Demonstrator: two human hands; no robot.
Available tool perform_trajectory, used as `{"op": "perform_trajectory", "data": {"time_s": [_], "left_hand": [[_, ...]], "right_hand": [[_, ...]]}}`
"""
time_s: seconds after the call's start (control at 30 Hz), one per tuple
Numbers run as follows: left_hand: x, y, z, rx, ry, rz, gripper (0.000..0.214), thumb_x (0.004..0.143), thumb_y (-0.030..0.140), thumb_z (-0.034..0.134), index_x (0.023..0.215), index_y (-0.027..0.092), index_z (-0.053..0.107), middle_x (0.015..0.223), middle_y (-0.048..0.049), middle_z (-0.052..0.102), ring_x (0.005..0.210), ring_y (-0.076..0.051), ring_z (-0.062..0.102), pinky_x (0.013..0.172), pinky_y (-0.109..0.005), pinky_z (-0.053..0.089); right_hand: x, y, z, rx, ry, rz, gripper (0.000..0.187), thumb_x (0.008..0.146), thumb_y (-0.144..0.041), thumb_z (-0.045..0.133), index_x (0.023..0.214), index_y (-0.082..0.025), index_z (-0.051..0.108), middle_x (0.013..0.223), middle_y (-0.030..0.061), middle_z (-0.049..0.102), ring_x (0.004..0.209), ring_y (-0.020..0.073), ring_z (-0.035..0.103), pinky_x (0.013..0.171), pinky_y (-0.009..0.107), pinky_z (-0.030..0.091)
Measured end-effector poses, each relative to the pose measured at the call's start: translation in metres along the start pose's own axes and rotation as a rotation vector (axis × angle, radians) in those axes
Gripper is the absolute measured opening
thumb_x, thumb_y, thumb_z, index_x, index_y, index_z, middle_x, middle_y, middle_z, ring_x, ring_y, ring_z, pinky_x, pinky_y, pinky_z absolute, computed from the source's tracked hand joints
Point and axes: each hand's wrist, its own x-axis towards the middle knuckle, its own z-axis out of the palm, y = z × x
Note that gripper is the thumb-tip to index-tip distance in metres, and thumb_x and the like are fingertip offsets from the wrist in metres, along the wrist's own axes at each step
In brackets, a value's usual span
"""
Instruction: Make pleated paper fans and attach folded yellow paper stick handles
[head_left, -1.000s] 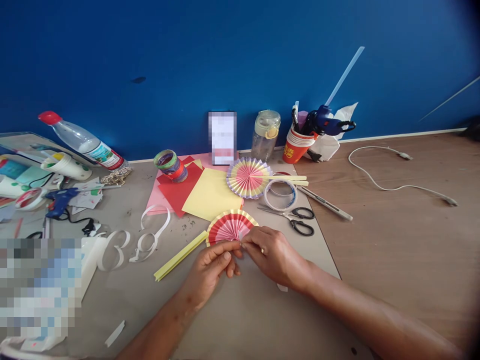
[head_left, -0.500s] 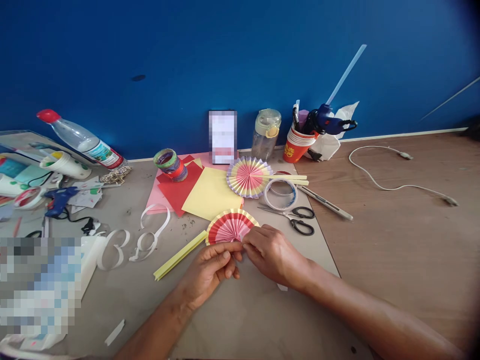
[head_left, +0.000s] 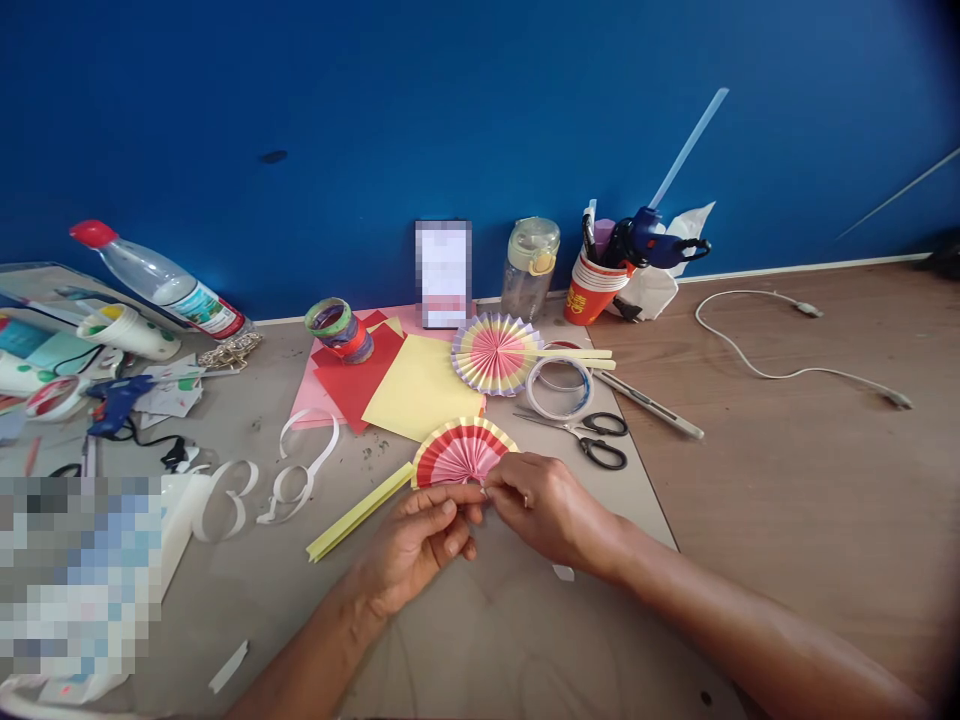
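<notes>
A pleated half-round paper fan [head_left: 459, 452], yellow at the rim, then red and pink, lies just beyond my fingers. My left hand [head_left: 420, 540] is loosely open, palm partly up, its index finger stretched toward the right fingertips. Pinched together at that fingertip are the fingers of my right hand [head_left: 536, 500]; a tiny whitish bit shows there, too small to name. A folded yellow paper strip [head_left: 360, 512] touches the fan's left end. Behind the fan lies a finished-looking round pleated fan [head_left: 480, 350] with yellow strips as its handle.
Yellow paper [head_left: 420, 385] and red paper [head_left: 360, 370] lie at the back under a tape-wrapped jar [head_left: 341, 335]. Right of them are tape rolls [head_left: 559, 388], scissors [head_left: 600, 440] and a cutter [head_left: 652, 402]. White strips [head_left: 296, 485] curl at left, near a glue gun [head_left: 120, 400].
The right hand's fingers have shifted slightly at the left index fingertip. The view has moved a little; the fan and the other things stay in place.
</notes>
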Motion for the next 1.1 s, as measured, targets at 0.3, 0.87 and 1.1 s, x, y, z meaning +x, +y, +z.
{"op": "perform_trajectory", "data": {"time_s": [0.3, 0.87, 1.1], "left_hand": [[0.0004, 0.0005, -0.0018, -0.085, -0.012, -0.033, 0.024, 0.081, 0.018, 0.064, 0.102, 0.009, 0.071, 0.084, -0.0044, 0.062, 0.049, -0.001, 0.043, 0.059, -0.023, 0.051], [0.0013, 0.001, -0.0014, -0.113, -0.01, -0.05, 0.024, 0.079, 0.019, 0.066, 0.1, 0.008, 0.071, 0.084, -0.0047, 0.06, 0.048, 0.0, 0.041, 0.058, -0.022, 0.049], [0.0009, 0.0015, -0.0004, -0.102, 0.003, -0.055, 0.026, 0.079, 0.02, 0.066, 0.102, 0.008, 0.07, 0.086, -0.0052, 0.059, 0.05, -0.001, 0.039, 0.059, -0.023, 0.048]], "right_hand": [[0.0004, 0.0024, 0.0039, -0.142, 0.046, -0.098, 0.018, 0.082, -0.009, 0.046, 0.067, -0.018, 0.051, 0.061, 0.0009, 0.056, 0.055, 0.0126, 0.044, 0.057, 0.024, 0.032], [-0.0005, 0.002, 0.0034, -0.25, 0.057, -0.174, 0.019, 0.086, -0.01, 0.045, 0.071, -0.018, 0.053, 0.063, 0.0017, 0.057, 0.056, 0.0141, 0.044, 0.06, 0.026, 0.033], [-0.0014, 0.0016, 0.0026, -0.183, 0.042, -0.126, 0.017, 0.083, -0.009, 0.046, 0.073, -0.018, 0.056, 0.064, 0.0021, 0.06, 0.056, 0.014, 0.046, 0.059, 0.026, 0.034]]}}
